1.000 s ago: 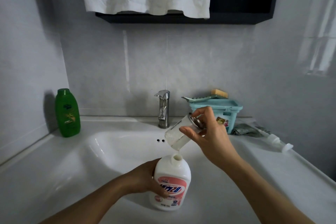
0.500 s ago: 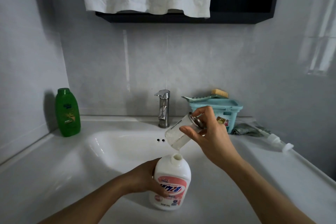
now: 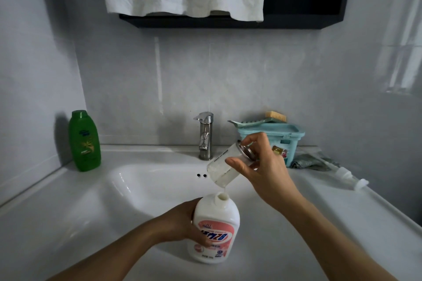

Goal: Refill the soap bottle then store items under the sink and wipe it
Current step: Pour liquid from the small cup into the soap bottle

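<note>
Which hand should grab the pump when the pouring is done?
Probably the right hand: the pump lies to its right, while the left hand grips the soap bottle. It must set down the clear container first.

On the pink label of the white plastic soap bottle [image 3: 214, 214]: bold blue characters, upside down to the camera, not legible; finer print beneath, too small to read. On the green plastic bottle [image 3: 85, 141]: a blue oval logo, blurred. Down the clear cylindrical container [image 3: 220, 166]: one line of tiny print, unreadable. On the teal plastic box [image 3: 283, 141]: a sticker, wording indistinct.
</note>
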Action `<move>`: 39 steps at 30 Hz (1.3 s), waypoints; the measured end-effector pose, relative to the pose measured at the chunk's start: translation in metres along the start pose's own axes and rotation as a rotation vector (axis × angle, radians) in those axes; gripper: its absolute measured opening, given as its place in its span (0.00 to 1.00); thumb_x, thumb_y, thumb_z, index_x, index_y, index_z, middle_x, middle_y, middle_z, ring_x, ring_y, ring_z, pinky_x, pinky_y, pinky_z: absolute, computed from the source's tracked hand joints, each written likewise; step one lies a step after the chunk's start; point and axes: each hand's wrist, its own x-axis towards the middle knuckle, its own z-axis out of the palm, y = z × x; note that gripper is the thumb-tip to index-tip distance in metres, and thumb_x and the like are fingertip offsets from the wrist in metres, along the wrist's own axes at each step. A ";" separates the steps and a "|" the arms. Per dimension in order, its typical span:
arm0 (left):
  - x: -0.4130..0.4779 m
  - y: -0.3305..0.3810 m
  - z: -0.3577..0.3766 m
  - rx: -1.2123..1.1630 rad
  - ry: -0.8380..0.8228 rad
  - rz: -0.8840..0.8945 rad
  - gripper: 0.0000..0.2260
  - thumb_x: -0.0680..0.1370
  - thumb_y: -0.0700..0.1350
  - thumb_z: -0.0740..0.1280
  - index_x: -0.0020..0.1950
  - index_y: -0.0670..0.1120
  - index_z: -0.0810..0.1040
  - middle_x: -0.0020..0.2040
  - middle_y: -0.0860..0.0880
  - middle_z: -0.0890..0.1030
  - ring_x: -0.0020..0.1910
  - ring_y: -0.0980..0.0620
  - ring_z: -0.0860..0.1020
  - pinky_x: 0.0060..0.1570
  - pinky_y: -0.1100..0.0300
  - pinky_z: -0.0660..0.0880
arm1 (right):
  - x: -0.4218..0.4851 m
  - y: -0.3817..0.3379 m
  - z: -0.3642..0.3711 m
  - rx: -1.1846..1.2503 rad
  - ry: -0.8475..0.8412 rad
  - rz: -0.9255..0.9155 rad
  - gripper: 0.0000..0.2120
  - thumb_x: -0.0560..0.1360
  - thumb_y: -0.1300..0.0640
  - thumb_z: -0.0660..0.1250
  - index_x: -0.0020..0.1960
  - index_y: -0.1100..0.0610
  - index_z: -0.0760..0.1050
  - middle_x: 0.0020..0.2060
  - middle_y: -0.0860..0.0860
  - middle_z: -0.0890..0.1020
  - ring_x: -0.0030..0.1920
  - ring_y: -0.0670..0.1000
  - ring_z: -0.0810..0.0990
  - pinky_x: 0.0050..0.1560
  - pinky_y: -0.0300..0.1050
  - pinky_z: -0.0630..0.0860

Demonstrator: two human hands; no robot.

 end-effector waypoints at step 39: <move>0.000 0.000 0.000 0.001 0.005 0.017 0.30 0.64 0.36 0.78 0.61 0.56 0.74 0.54 0.56 0.83 0.54 0.61 0.80 0.52 0.67 0.76 | -0.001 -0.001 -0.001 -0.003 -0.014 0.028 0.21 0.65 0.39 0.66 0.52 0.47 0.63 0.40 0.37 0.74 0.41 0.31 0.75 0.40 0.25 0.73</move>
